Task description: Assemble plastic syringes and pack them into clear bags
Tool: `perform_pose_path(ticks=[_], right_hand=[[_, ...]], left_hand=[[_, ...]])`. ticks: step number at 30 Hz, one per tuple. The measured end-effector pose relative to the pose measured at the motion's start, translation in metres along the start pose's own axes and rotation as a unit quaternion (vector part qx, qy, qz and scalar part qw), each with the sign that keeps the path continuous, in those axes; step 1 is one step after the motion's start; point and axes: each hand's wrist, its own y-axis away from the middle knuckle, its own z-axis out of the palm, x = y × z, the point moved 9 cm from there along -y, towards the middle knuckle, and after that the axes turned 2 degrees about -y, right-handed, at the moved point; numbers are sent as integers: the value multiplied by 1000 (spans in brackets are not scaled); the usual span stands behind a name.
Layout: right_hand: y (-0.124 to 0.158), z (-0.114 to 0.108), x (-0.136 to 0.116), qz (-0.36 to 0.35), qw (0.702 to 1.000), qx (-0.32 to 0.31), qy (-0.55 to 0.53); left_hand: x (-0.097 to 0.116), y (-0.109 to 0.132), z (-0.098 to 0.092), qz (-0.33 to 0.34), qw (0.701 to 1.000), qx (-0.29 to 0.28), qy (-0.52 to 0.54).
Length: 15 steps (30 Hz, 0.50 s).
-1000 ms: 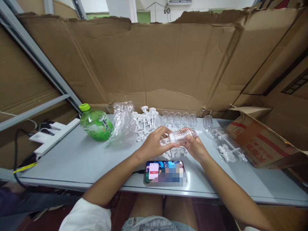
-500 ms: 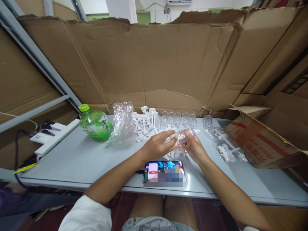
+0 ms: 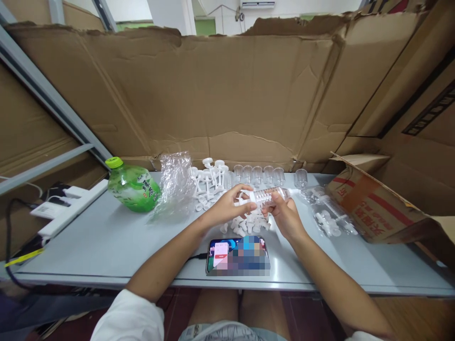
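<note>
A clear ribbed plastic tube (image 3: 267,196), with a white piece at its left end and a white tip at its right, is held almost level above the table. My left hand (image 3: 232,204) grips the white left end, thumb below and fingers above. My right hand (image 3: 284,214) is closed round the tube near its tip, thumb on the near side. Below them lies a heap of small white plastic pieces (image 3: 249,223). Behind, white rods with round ends (image 3: 209,177) are piled beside a row of clear ribbed cups (image 3: 268,175).
A phone (image 3: 238,255) with a cable lies at the front edge. On the left are a green bottle (image 3: 133,187), crumpled clear plastic (image 3: 176,182) and a power strip (image 3: 73,208). A clear bag of parts (image 3: 330,218) and an open carton (image 3: 373,203) lie right. Cardboard (image 3: 213,94) walls the back.
My left hand has shifted towards the tube's left end, so more of the tube and its white left piece shows. My right hand still holds it. The whole view has shifted slightly.
</note>
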Motion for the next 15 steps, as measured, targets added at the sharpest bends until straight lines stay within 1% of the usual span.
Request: perform_pose_path(ticks=[1, 2, 3, 5, 8, 11, 13, 14, 15], right_hand=[[0, 0, 0, -6, 1000, 1, 3], [0, -1, 1, -11, 1000, 3, 6], [1, -2, 1, -16, 1000, 8, 8], [2, -4, 4, -24, 999, 22, 12], [2, -10, 8, -23, 998, 54, 11], [1, -15, 10, -18, 996, 82, 11], [0, -16, 9, -16, 996, 89, 16], [0, -16, 8, -13, 996, 87, 20], [-1, -16, 7, -8, 996, 81, 22]], left_hand=[[-1, -1, 2, -10, 1000, -17, 19], [1, -1, 2, -7, 1000, -18, 17], [5, 0, 0, 7, 1000, -7, -5], [16, 3, -3, 42, 995, 26, -85], [28, 10, 3, 89, 973, 52, -207], [32, 16, 12, 138, 941, 80, -299], [30, 18, 16, 155, 923, 98, -338], [29, 18, 16, 156, 921, 104, -341], [28, 16, 16, 152, 926, 107, -330]])
